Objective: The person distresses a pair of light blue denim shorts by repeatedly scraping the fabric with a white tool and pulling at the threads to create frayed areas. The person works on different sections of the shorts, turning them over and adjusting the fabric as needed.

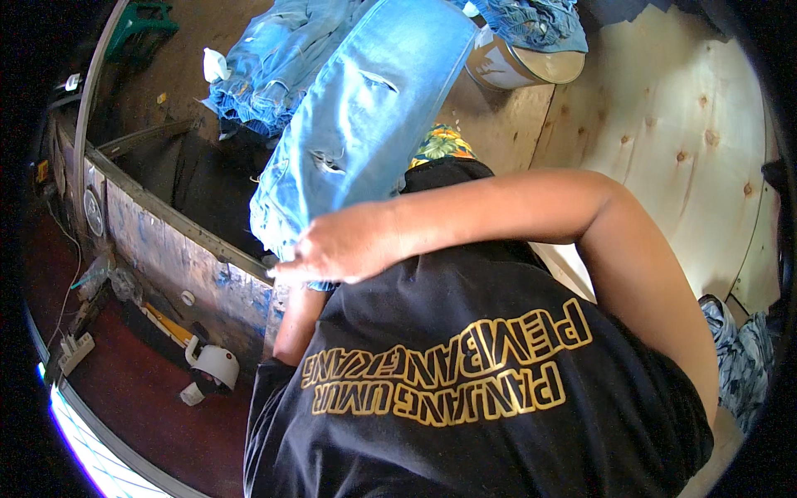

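A pair of light-blue jeans (pixel 365 108) with ripped slits stretches from the top of the view down to my lap. My right arm reaches across my body. My right hand (pixel 344 245), slightly blurred, is closed at the frayed lower end of the leg, its fingertips pointing left. Beneath it, my left forearm (pixel 300 322) goes up to the same end of the jeans. My left hand is hidden by the cloth and my right hand, so its fingers do not show.
More blue jeans (pixel 270 70) lie heaped behind. A round tin (pixel 515 66) bears another folded denim piece (pixel 535 23). Pale plywood (pixel 664 141) spans the right. At left are a worn wooden panel (pixel 199 249), a white cup-like container (pixel 216 365), a power strip (pixel 76 353) and a green stool (pixel 141 29).
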Demonstrator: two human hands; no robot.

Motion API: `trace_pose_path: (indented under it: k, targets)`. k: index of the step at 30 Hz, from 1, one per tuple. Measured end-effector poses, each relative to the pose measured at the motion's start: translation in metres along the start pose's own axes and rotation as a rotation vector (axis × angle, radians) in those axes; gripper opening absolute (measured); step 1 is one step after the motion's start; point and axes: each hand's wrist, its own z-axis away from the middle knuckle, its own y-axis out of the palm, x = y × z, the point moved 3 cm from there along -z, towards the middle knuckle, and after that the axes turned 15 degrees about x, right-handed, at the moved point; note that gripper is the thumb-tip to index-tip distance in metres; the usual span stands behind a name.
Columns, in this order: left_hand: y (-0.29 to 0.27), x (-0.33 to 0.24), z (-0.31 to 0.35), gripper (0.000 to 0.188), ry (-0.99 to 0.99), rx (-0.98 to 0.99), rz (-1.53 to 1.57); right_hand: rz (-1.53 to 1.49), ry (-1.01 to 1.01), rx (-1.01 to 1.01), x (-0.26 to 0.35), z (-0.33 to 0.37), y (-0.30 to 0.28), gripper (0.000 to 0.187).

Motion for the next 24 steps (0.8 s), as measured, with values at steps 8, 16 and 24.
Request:
trace_pose_path:
  k: [8, 16, 24]
  targets:
    - [-0.01, -0.009, -0.055, 0.052, 0.037, 0.054, 0.175, -0.343, -0.071, -0.125, 0.041, -0.016, -0.042, 0.019]
    - [0.003, -0.017, -0.113, 0.054, 0.043, 0.225, 0.158, -0.219, 0.737, -0.651, -0.042, 0.148, -0.132, 0.015]
    - [0.009, -0.011, -0.11, 0.057, 0.049, 0.2, 0.157, -0.015, 0.698, -0.741, -0.072, 0.187, -0.14, 0.019]
